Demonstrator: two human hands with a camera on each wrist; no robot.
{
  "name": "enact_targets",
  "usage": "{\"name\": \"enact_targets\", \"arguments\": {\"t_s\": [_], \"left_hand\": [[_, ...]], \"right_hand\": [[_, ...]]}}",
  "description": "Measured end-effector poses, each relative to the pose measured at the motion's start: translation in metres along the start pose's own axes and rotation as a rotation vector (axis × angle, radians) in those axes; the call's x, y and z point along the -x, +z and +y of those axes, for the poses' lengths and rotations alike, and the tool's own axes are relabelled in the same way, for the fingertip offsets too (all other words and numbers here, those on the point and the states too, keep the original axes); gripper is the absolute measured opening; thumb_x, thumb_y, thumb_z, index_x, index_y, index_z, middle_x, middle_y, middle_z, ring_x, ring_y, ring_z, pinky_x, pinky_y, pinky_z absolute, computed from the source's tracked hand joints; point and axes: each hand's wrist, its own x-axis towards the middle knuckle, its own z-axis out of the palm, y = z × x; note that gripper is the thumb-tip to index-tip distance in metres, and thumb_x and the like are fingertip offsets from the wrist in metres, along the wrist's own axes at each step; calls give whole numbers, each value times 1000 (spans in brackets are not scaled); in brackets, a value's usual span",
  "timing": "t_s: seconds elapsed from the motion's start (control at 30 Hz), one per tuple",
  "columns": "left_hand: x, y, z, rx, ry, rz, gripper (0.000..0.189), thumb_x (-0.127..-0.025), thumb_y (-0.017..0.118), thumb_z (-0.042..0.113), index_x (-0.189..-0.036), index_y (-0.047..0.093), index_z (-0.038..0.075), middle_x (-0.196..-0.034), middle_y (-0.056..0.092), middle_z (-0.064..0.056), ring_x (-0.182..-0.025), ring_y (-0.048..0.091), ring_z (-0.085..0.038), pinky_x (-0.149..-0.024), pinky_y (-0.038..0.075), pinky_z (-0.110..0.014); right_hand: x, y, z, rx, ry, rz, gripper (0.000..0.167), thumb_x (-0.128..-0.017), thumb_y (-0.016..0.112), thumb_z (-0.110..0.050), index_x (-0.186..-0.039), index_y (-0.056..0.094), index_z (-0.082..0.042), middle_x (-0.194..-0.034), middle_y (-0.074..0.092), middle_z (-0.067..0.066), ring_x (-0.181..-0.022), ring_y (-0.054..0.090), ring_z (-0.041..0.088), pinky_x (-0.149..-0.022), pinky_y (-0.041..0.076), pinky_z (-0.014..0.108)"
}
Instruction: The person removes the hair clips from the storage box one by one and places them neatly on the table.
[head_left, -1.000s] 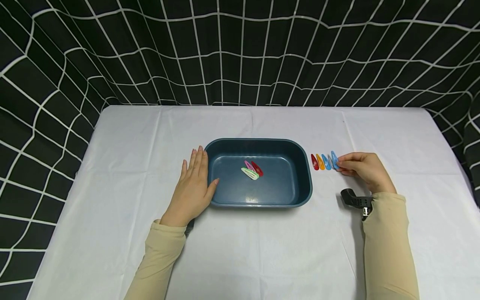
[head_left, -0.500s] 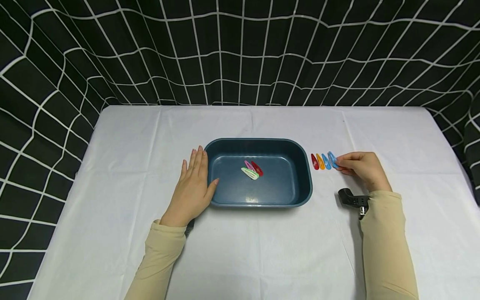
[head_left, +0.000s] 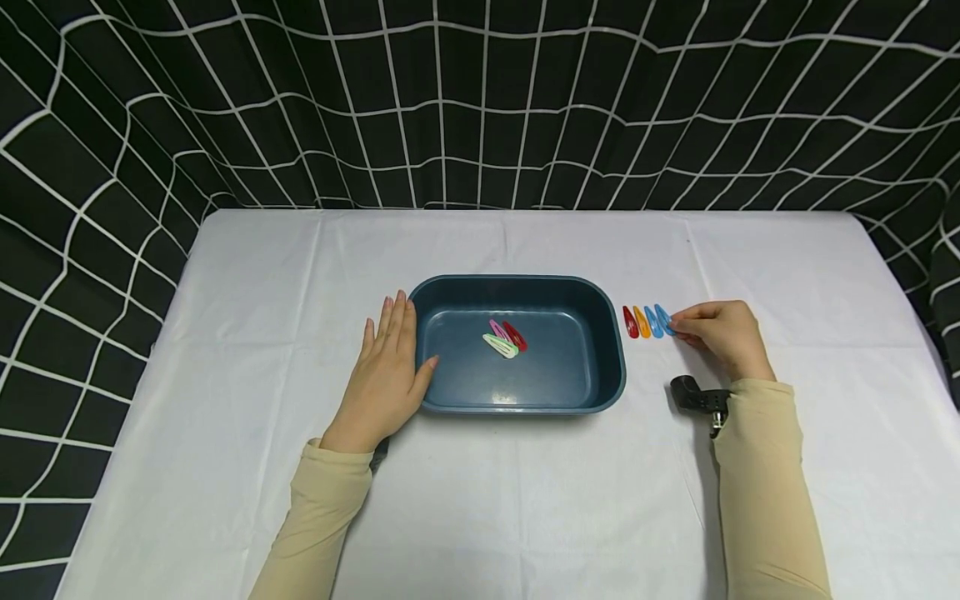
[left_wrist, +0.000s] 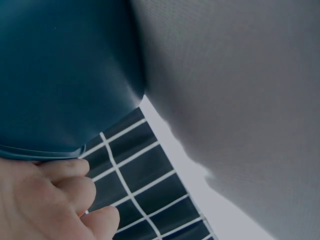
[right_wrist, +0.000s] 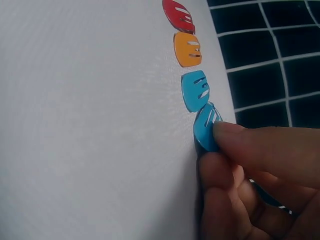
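Observation:
My right hand [head_left: 726,333] pinches a blue hair clip [right_wrist: 205,131] between thumb and finger, low over the white cloth. This clip is at the right end of a short row, close beside another blue hair clip [right_wrist: 195,91]. An orange hair clip [right_wrist: 188,50] and a red hair clip [right_wrist: 178,15] continue the row. Part of a dark teal object [right_wrist: 270,195] shows behind the fingers; its kind is unclear. My left hand [head_left: 382,375] rests with straight fingers against the left side of a dark blue rectangular tray [head_left: 525,404].
Inside the tray lie a pale green hair clip [head_left: 500,346], a red one and a pink one, grouped together. White cloth [head_left: 465,500] covers the table. A black curtain with a white grid [head_left: 480,100] rises behind the table's far edge.
My right hand has slid slightly left with the blue hair clip, bringing it closer to the other blue clip in the row. The left hand and tray have stayed put.

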Motion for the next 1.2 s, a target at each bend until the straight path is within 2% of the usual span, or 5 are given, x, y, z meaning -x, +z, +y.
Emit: {"name": "enact_targets", "arguments": {"t_s": [0.53, 0.63, 0.8, 0.93, 1.2], "left_hand": [[0, -2, 0, 8, -11, -19, 71, -99, 46, 30, -146, 12, -11, -155, 4, -22, -143, -5, -28, -113, 2, -48], [0, -2, 1, 6, -8, -16, 70, -99, 46, 30, -146, 13, -11, -154, 5, -22, -143, -2, -30, -113, 2, -48], [0, -2, 1, 2, -6, -13, 71, -99, 46, 29, -146, 13, -11, -154, 5, -22, -143, 2, -33, -113, 3, -48], [0, -2, 1, 7, -10, -21, 71, -99, 45, 30, -146, 11, -10, -155, 3, -21, -143, -4, -29, -113, 2, -48], [0, -1, 1, 10, -10, -14, 71, -98, 46, 29, -146, 12, -11, -154, 5, -22, -143, 0, -31, -113, 3, -48]], "right_hand": [[3, -1, -3, 97, -3, 46, 29, -82, 71, -12, -98, 69, 12, -59, 62, -20, -56, 55, -5, -54, 44, 16], [4, -1, -3, 104, 1, 48, 29, -82, 71, -13, -98, 69, 11, -59, 62, -19, -56, 55, -5, -53, 44, 16], [4, -1, -3, 128, -2, 40, 31, -83, 71, -14, -99, 69, 12, -59, 62, -18, -55, 54, -5, -53, 44, 17], [3, -2, -2, 163, 8, 34, 30, -84, 71, -17, -98, 70, 9, -60, 62, -16, -56, 53, -3, -53, 42, 19], [3, -6, 0, 134, 45, -28, 37, -86, 69, -21, -106, 67, 10, -71, 65, -13, -64, 55, -2, -59, 45, 17]]}}
